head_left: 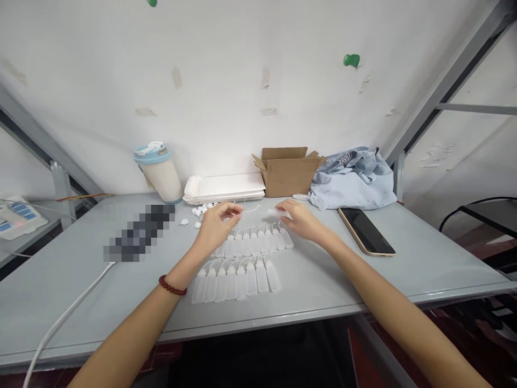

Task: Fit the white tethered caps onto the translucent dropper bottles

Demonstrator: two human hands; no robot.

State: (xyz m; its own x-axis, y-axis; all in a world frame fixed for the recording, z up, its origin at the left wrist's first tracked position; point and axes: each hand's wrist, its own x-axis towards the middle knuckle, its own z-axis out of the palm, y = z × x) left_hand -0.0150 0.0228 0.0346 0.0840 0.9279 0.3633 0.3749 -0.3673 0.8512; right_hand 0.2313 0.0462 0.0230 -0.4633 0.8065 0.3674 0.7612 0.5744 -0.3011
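My left hand [218, 226] is closed in a pinch, with a thin white cord [253, 208] at its fingertips. Opposite it, my right hand [302, 219] grips a small translucent plastic bottle [275, 214], partly hidden and blurred. Below the hands lie two rows of similar narrow bottles with white cords at their necks: a back row [252, 244] partly behind my left hand, and a front row [236, 283] nearer the table's edge. A pile of small white caps or cord pieces [208, 207] sits just beyond my left hand.
On the grey table [315, 291] stand a blue-lidded cup [161, 175], a stack of white packets [226, 186] and an open cardboard box [288, 175]. Light blue cloth [355, 180] lies at the back right, near a phone [367, 231]. A white cable [72, 307] leads to a pixelated dark object [141, 234].
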